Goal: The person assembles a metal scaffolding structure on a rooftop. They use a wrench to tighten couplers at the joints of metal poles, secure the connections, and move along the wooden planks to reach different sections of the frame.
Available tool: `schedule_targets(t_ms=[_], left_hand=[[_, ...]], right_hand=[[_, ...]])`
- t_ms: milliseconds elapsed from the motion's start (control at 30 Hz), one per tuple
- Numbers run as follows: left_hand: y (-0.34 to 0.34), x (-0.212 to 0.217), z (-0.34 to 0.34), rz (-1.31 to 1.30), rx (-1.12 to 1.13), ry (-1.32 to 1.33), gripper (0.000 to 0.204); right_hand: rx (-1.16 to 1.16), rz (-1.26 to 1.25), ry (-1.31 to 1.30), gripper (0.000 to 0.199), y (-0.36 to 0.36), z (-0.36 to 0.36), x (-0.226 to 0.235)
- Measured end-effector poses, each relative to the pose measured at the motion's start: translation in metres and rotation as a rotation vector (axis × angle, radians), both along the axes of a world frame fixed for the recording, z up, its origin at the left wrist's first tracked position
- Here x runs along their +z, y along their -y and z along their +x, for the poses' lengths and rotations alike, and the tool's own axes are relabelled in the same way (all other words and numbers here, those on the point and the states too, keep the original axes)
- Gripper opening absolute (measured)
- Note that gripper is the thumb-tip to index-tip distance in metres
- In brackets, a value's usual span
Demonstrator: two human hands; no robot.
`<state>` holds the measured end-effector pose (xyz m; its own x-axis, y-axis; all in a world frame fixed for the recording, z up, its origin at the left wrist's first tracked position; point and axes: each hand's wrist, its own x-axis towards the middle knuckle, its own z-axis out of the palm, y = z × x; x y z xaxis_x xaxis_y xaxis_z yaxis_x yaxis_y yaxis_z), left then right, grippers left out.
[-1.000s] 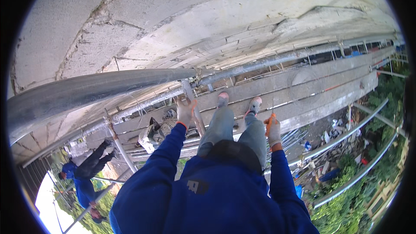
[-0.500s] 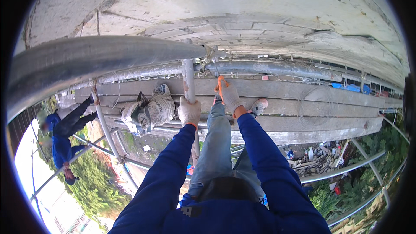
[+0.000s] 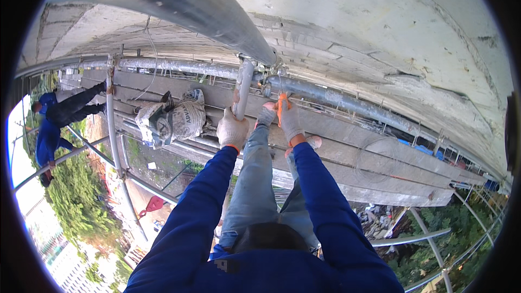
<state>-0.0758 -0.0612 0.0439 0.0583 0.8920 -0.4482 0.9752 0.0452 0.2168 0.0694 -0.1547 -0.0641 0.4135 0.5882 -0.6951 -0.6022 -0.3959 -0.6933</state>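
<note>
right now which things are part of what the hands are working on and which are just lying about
In use: left hand gripping upright pipe; right hand by the pipe joint; horizontal pipe.
Lying about: sack, wire coil, planks.

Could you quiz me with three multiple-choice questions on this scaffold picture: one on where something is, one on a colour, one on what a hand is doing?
1. Where does the printed sack lie?
A. on the scaffold planks to the left of the hands
B. hung from the wall
C. on the person's lap

2. What colour are the person's sleeves?
A. red
B. blue
C. white

3. What is the left hand doing?
A. hanging free
B. resting on a knee
C. gripping the short grey pipe

Answers: 1 A, the sack rests on the boards beside the left glove. 2 B, both arms are in blue. 3 C, its gloved fingers wrap the pipe; the right hand is raised beside it.
</note>
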Motion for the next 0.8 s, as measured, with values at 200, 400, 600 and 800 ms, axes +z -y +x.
schedule_targets(t_ms=[200, 400, 600, 800], left_hand=[[-0.002, 0.007, 0.004, -0.040, 0.018, -0.012, 0.039], [-0.003, 0.011, 0.000, -0.087, 0.038, 0.023, 0.040], [-0.005, 0.006, -0.004, -0.076, 0.023, 0.049, 0.043], [-0.011, 0.009, -0.016, -0.151, 0.037, 0.039, 0.039]], right_hand=[[-0.004, 0.045, 0.445, 0.034, -0.010, -0.013, -0.044], [0.281, -0.114, 0.557, 0.032, -0.020, -0.003, -0.044], [0.211, -0.237, 0.180, 0.032, -0.030, 0.007, -0.025], [0.182, -0.213, 0.164, 0.035, -0.030, -0.001, -0.046]])
